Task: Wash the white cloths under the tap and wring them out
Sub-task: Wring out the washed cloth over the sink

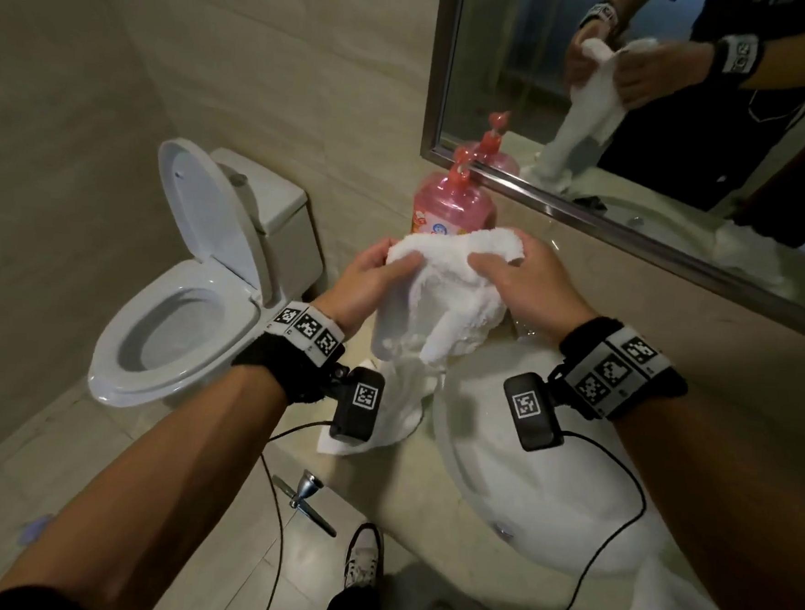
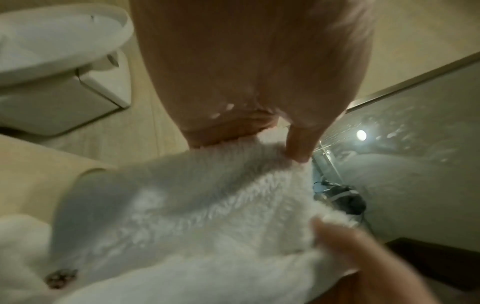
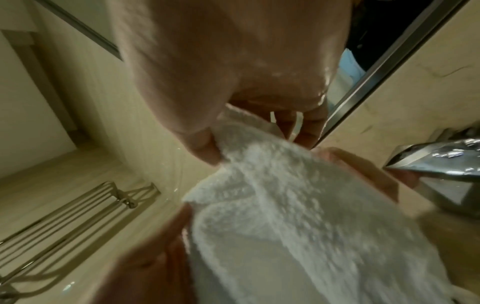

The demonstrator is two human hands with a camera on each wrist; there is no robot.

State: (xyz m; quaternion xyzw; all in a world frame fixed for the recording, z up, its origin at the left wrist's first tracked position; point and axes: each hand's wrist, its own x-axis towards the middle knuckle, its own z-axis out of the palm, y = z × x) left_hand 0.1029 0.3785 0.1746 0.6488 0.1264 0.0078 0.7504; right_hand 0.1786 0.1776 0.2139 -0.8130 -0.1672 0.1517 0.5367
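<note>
Both hands grasp one white cloth above the counter, at 12 o'clock from the sink. The left hand pinches its top edge, thumb over the fabric; the right hand clenches the other end at 3 o'clock. A second cloth lies below on the counter. The tap stands at the right hand's 4 o'clock.

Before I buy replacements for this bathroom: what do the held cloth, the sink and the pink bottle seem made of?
Held cloth: fluffy white terry, judging by its looped pile. Sink: glossy white, probably ceramic. Pink bottle: translucent, likely plastic.
</note>
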